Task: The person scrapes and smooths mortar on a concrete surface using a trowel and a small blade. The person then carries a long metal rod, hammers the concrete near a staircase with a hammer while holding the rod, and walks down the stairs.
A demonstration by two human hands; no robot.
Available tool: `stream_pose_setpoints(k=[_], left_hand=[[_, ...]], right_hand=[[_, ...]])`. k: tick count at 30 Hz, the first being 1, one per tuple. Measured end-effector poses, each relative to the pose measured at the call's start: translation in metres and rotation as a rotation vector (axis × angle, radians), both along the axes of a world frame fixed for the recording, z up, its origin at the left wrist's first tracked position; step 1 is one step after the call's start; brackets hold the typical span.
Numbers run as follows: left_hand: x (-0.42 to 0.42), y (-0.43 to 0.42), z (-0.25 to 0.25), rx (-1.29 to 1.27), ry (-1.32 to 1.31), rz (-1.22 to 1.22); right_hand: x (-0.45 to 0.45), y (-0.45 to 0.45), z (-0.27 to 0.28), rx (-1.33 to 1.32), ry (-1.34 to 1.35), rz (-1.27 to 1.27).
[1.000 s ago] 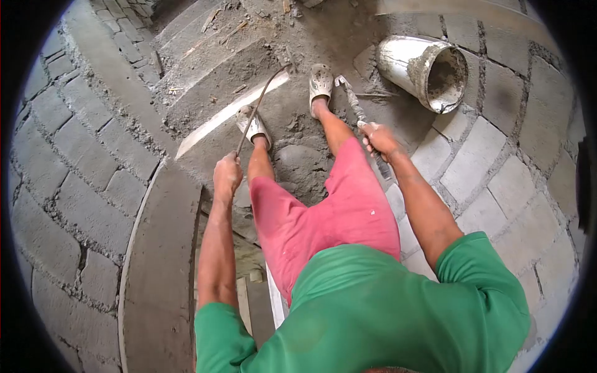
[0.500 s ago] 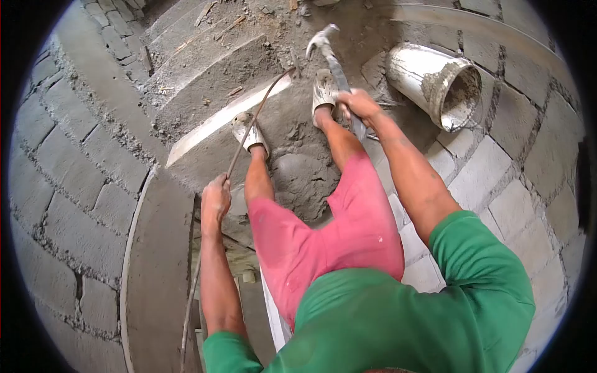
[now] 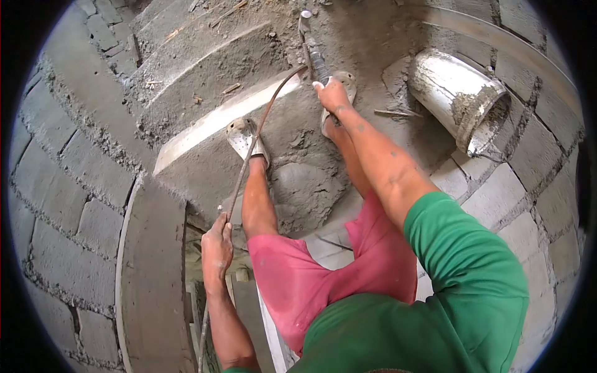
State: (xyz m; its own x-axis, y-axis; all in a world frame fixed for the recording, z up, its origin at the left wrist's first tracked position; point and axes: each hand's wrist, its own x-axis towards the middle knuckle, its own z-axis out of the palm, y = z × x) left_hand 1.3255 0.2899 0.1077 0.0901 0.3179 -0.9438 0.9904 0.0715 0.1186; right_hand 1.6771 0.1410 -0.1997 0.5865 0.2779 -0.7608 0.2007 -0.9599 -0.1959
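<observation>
My left hand [image 3: 217,245] is closed on a long, thin, rust-brown steel rod [image 3: 249,152]. The rod curves at its upper part, and its far end lies by the edge of the step. In my right hand [image 3: 333,94] is a claw hammer [image 3: 318,61], gripped by its handle and pointing away from me. The hammer's head is beyond the rod's end; whether they touch I cannot tell. Wet mortar [image 3: 305,186] lies in a heap between my legs, below my two pale clogs.
A mortar-smeared white bucket [image 3: 454,93] lies on its side at right. Rough concrete steps [image 3: 217,62] with wood scraps rise ahead. Block walls [image 3: 74,174] stand on both sides. A plastered ledge [image 3: 152,267] runs at left, beside a gap with boards.
The hammer and my right hand have moved left and forward, towards the rod's end. My left hand has shifted slightly downward, still on the rod. The view has tilted a little.
</observation>
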Motion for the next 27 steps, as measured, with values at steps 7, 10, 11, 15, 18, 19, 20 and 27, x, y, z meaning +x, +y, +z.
stream_pose_setpoints(k=[7,10,11,15,18,19,20,27], left_hand=[[-0.003,0.009,0.002,0.021,-0.05,-0.009],[-0.003,0.013,0.002,0.036,-0.062,-0.054],[-0.001,0.018,0.001,0.033,-0.06,-0.048],[-0.002,0.022,0.008,0.023,-0.02,-0.062],[-0.003,0.029,-0.001,0.042,-0.029,-0.102],[-0.009,0.028,-0.004,0.081,-0.063,-0.116],[-0.014,0.025,-0.006,0.117,-0.098,-0.128],[-0.024,0.016,-0.017,0.059,-0.133,-0.014]], right_hand=[[0.01,0.01,0.008,-0.033,0.167,-0.058],[-0.001,0.015,0.006,-0.094,0.085,0.017],[0.001,0.014,0.01,-0.123,0.108,0.038],[0.023,0.021,0.037,-0.253,0.151,0.185],[0.038,0.064,0.041,-0.241,0.167,0.225],[0.034,0.069,0.058,-0.287,0.266,0.127],[0.028,0.064,0.067,-0.335,0.361,0.029],[0.032,0.015,0.033,-0.155,0.04,0.198]])
